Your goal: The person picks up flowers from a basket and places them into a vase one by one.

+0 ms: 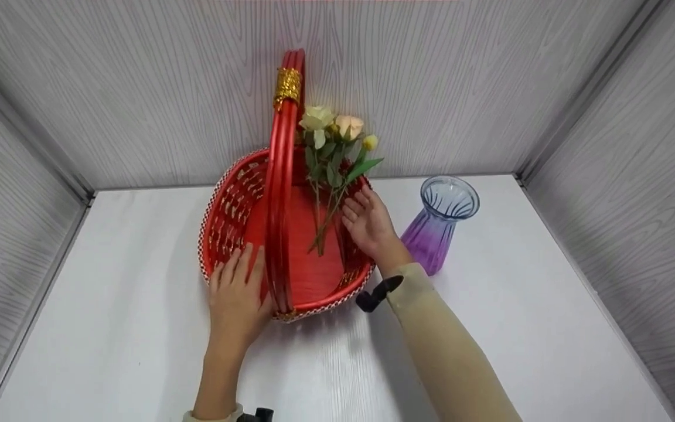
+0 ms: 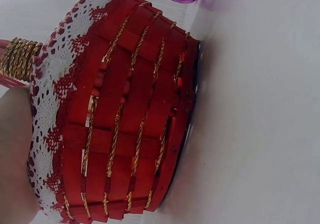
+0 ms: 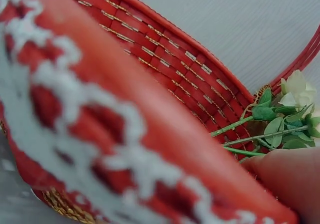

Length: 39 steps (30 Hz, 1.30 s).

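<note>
A red woven basket [image 1: 308,281] with a tall handle and lace-trimmed rim stands on the white table. My left hand [image 1: 237,299] rests over its near left rim, fingers extended inward beside the handle. Inside, artificial flowers [image 1: 331,126] lean toward the back right: a white rose, a peach rose and a pale yellow bud, their stems crossing above the basket floor. My right hand [image 1: 370,225] lies at the right rim with loosely bent fingers, close beside the stems. In the right wrist view, part of that hand [image 3: 295,176] hides some of the stems.
A glass vase [image 1: 440,225], blue at its flared top and purple below, stands tilted-looking just right of the basket, near my right forearm. Grey wood-grain panels [image 1: 138,88] enclose the table [image 1: 126,293] at the back and both sides.
</note>
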### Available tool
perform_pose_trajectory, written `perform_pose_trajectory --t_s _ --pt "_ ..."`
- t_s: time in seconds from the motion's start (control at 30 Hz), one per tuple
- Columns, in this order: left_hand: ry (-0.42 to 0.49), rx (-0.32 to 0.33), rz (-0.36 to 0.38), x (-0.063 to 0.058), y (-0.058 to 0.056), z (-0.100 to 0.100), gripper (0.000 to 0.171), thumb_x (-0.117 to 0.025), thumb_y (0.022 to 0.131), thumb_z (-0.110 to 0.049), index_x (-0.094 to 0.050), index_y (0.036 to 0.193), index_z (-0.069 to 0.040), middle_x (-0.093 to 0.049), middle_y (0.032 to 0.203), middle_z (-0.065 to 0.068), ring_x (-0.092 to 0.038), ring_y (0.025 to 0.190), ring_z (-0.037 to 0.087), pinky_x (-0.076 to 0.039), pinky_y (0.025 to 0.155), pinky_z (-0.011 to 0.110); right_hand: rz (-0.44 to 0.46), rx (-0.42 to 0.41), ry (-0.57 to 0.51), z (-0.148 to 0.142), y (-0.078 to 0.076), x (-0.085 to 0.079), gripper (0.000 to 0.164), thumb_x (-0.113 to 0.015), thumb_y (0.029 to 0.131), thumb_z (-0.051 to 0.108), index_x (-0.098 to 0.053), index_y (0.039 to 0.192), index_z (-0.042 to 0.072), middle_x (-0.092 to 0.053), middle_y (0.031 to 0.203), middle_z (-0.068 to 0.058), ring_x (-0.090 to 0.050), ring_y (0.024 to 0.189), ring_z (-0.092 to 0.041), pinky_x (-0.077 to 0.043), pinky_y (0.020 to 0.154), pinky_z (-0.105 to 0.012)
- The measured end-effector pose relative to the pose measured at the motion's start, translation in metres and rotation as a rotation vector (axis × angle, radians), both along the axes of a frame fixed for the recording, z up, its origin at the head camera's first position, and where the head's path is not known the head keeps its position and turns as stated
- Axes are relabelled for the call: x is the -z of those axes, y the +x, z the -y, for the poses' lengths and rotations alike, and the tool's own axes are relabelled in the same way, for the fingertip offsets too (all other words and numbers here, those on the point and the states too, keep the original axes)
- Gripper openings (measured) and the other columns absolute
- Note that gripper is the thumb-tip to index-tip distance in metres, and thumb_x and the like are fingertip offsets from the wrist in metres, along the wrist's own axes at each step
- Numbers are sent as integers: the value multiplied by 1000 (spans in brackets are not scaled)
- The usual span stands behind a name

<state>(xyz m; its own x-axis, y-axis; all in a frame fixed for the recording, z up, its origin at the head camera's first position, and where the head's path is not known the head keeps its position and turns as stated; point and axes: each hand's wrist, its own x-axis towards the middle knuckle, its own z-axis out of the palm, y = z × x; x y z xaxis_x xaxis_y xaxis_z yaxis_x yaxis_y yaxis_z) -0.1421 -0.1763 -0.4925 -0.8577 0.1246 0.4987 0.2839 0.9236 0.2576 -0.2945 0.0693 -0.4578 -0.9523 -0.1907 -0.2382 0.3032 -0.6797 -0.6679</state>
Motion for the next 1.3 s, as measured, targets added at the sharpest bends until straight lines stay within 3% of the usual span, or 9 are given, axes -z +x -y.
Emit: perform_pose_trajectory --t_s 0.2,0.3,0.53,0.93,1.3 --pt "-2 -1 -3 -2 -1 -2 68 -66 85 -26 -48 148 -8 -46 151 19 -41 139 41 -28 113 60 61 -9 44 -1 -6 -6 72 -37 106 39 -2 161 9 -5 168 -15 -5 155 -29 -7 125 -39" --pt "5 -9 -10 -4 -1 -2 68 -66 86 -27 -47 149 -10 -46 152 18 -41 140 39 -27 114 60 43 -8 42 0 -9 -8 73 -38 106 40 -1 161 9 -5 167 -17 -6 155 -30 -7 125 -40" --pt "3 -24 41 -8 -1 0 70 -67 86 -28 -44 151 -12 -43 154 16 -37 142 38 -25 116 59 83 -32 23 3 -14 -10 75 -39 106 41 0 160 8 -4 167 -17 -5 155 -30 -8 125 -40" --pt "4 -6 32 -3 -3 -4 68 -65 89 -29 -43 151 -10 -43 154 17 -38 142 38 -24 117 59 140 -10 152 8 -21 -8 72 -47 104 35 -12 160 6 -17 166 -13 -16 154 -26 -18 124 -37" --pt "-12 -13 9 -5 -3 -3 65 -58 90 -31 -46 150 -11 -45 153 15 -41 141 36 -24 117 59 143 16 42 11 -26 -4 61 -45 105 27 -21 158 7 -26 164 -13 -23 152 -29 -21 123 -41"
